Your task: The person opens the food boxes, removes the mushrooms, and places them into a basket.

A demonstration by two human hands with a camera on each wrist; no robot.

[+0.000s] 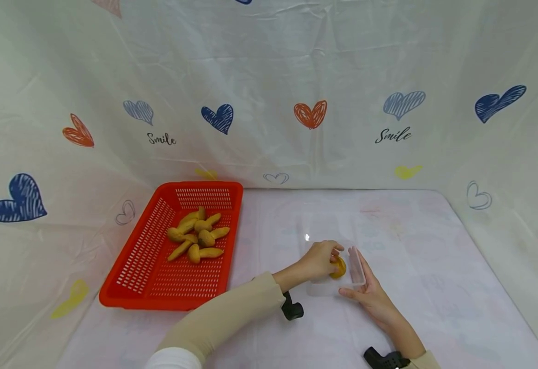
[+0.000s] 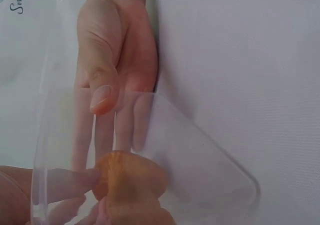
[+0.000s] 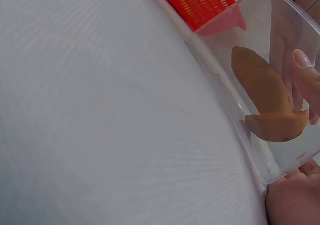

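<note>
A clear plastic box (image 1: 356, 269) stands on the white-covered table, right of centre. Inside it my left hand (image 1: 316, 261) pinches a yellow-brown mushroom (image 1: 338, 267), reaching in from the left. Through the transparent wall, the right wrist view shows the mushroom's stem and cap (image 3: 276, 127) low in the box. My right hand (image 1: 377, 300) holds the box at its right side, the thumb by the near corner and the fingers (image 2: 105, 130) extended behind the wall. Parts of both hands fall outside the right wrist view.
A red perforated basket (image 1: 116, 294) stands to the left, with several similar mushrooms (image 1: 199, 236) heaped in it. A white curtain (image 1: 269, 66) printed with hearts hangs behind the table. Black wrist devices (image 1: 292, 307) sit on both arms.
</note>
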